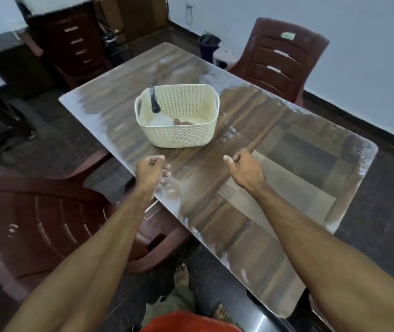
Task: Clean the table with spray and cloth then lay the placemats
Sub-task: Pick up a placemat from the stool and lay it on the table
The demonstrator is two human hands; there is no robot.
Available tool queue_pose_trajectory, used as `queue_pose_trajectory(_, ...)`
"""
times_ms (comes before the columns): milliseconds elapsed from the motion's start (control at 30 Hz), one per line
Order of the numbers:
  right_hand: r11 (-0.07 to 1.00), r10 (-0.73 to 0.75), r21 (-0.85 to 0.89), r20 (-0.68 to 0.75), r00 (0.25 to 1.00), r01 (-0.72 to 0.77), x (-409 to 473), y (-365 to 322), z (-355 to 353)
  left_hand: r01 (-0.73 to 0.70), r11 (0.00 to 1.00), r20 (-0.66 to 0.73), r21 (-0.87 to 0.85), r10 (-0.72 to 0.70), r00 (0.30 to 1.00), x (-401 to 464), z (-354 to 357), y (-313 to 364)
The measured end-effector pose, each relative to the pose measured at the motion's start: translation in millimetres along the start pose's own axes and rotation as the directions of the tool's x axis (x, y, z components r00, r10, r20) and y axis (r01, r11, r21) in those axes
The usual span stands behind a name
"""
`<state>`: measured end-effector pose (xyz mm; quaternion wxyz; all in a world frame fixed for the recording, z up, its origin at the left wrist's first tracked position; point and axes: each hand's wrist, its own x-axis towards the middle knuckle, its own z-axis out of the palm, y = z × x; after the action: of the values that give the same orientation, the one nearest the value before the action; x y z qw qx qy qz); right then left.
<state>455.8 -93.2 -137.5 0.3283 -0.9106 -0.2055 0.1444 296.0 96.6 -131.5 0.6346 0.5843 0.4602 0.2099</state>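
Although no spray, cloth or placemat shows, the basket [177, 116] probably has to move first; it sits on the table [287, 164] just beyond both hands, its long side running left to right. The left hand [151, 170] is a little nearer than the right hand [245, 170]. Both hang loosely curled, holding nothing. The basket is cream, perforated, holding a dark torch [154, 99].
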Motion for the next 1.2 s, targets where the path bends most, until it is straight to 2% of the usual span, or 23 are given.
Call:
queue_pose_trajectory(167,0.996,-0.024,0.082,-0.068,0.997,0.029,53,-49,12,-0.03,0.999,-0.053,-0.011,0.03,0.998,51,-28,34)
queue_pose_trajectory(433,0.985,0.032,0.172,-0.234,0.972,0.009,149,-98,18,-0.099,0.987,-0.161,0.125,0.118,0.98,158,-42,81)
queue_pose_trajectory(567,0.991,0.035,0.137,-0.284,0.958,0.004,187,-99,25,-0.081,0.972,-0.143,0.222,0.114,0.983,208,-38,82)
queue_pose_trajectory(667,0.993,0.065,0.111,-0.257,0.964,-0.038,204,-94,36,-0.057,0.962,-0.107,0.267,0.089,0.99,231,-32,78)
queue_pose_trajectory(867,0.969,0.205,0.185,-0.232,0.951,-0.164,220,-92,51,-0.07,0.946,-0.014,0.317,0.078,0.997,249,-20,71)
queue_pose_trajectory(1000,0.954,0.265,0.205,-0.236,0.935,-0.218,225,-94,50,-0.062,0.955,-0.018,0.29,0.07,0.997,248,-17,73)
queue_pose_trajectory(1200,0.919,0.284,0.348,-0.261,0.923,-0.184,202,-82,32,-0.083,0.969,-0.022,0.234,0.091,0.996,212,-14,85)
